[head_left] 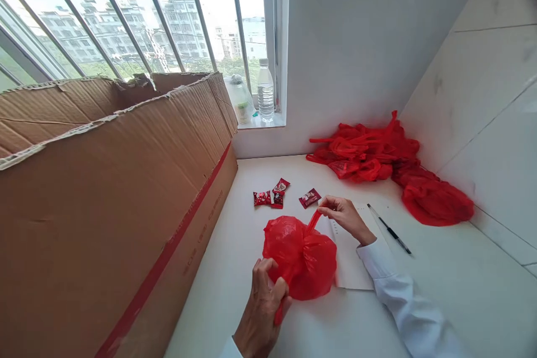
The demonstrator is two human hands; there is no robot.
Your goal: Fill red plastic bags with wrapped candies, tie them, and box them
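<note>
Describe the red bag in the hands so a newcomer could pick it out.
From the big cardboard box, look right onto the white tabletop. There the left hand and right hand hold the red bag by its gathered ends. Unlike the limp red pile farther back, it bulges round.

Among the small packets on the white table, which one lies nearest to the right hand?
The rightmost packet, lying alone beside the right hand; the other three cluster leftward.

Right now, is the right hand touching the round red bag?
Touching: the head view shows the right hand pinching the round red bag by its raised end.
</note>
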